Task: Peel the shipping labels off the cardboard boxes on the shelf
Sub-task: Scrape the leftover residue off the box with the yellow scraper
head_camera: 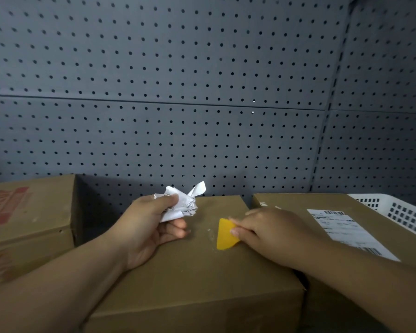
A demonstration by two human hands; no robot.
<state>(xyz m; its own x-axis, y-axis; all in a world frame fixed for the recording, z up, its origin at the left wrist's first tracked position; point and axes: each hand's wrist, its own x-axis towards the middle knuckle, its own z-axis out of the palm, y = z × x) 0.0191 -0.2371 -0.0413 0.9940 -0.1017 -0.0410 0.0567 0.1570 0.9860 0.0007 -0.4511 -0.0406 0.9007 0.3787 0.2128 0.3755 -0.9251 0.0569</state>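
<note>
Left hand: fingers and thumb curled tight round a crumpled label, white and printed; the hand rests on the middle box, at its far left part
Right hand: fingertips pinch a yellow scraper; its blade lies flat on the middle box's top, beside small white flecks
Middle box: plain brown top, no label showing on it
Right box: just beside the middle one; a white shipping label with barcodes stuck flat on its top
Left box: red print on its face; apart from the middle box
Basket: white, slotted; far right, against the right box
Pegboard: grey, behind everything
</note>
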